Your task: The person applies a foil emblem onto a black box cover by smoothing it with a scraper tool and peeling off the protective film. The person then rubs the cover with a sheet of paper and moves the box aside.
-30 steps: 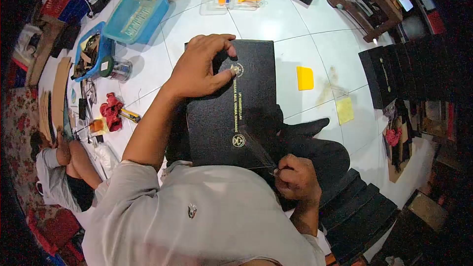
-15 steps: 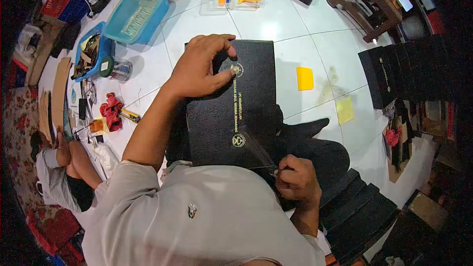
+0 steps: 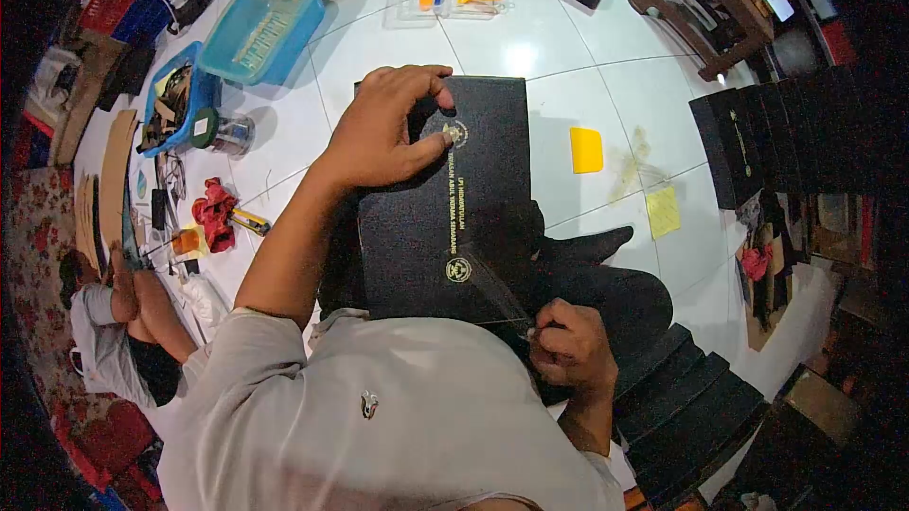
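A black box or folder (image 3: pixel 407 255) with gold lettering and round emblems lies across my lap. My left hand (image 3: pixel 393 123) rests on its upper left part, thumb and fingers apart, the thumb touching the upper emblem. By the lower right corner, my right hand (image 3: pixel 573 345) is closed in a pinch on a clear plastic strip (image 3: pixel 497 288). The strip runs slanting from near the lower emblem to my fingers. How my right fingertips meet it is partly hidden.
A yellow scraper (image 3: pixel 586 150) and a yellow paper (image 3: pixel 663 212) lie on the tiles at right. Blue tubs (image 3: pixel 308 14), a jar (image 3: pixel 232 132) and a cutter (image 3: pixel 251 221) are at left, near another person (image 3: pixel 123 331). Black boxes (image 3: pixel 696 412) stand at right.
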Action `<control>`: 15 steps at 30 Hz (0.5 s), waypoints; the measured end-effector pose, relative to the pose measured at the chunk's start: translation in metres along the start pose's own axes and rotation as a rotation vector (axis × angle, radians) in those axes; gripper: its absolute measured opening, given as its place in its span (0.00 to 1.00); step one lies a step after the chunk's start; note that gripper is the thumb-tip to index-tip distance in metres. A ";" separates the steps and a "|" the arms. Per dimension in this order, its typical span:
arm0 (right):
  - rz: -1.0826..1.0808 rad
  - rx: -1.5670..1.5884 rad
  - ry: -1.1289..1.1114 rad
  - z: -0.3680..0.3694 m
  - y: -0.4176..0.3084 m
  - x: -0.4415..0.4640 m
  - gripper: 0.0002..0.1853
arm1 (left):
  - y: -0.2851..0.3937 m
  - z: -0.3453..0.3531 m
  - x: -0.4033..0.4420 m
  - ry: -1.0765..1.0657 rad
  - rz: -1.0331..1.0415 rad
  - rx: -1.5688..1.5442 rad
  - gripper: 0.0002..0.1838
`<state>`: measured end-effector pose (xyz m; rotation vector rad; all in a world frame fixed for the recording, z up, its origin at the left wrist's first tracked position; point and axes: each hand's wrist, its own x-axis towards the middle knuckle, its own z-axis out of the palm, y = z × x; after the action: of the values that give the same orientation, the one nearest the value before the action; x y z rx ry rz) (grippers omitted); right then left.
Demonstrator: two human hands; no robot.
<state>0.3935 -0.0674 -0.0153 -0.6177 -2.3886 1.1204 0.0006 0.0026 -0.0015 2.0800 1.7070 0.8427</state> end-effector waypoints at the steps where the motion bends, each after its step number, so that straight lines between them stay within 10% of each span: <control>1: -0.010 -0.005 0.005 0.000 0.000 0.001 0.19 | -0.001 0.001 0.000 -0.001 -0.004 0.002 0.21; 15: 0.001 0.024 0.022 0.001 -0.001 -0.002 0.18 | 0.001 0.000 -0.001 0.013 -0.007 -0.009 0.21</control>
<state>0.3945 -0.0701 -0.0159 -0.6204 -2.3529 1.1351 0.0013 0.0016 -0.0011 2.0660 1.7127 0.8624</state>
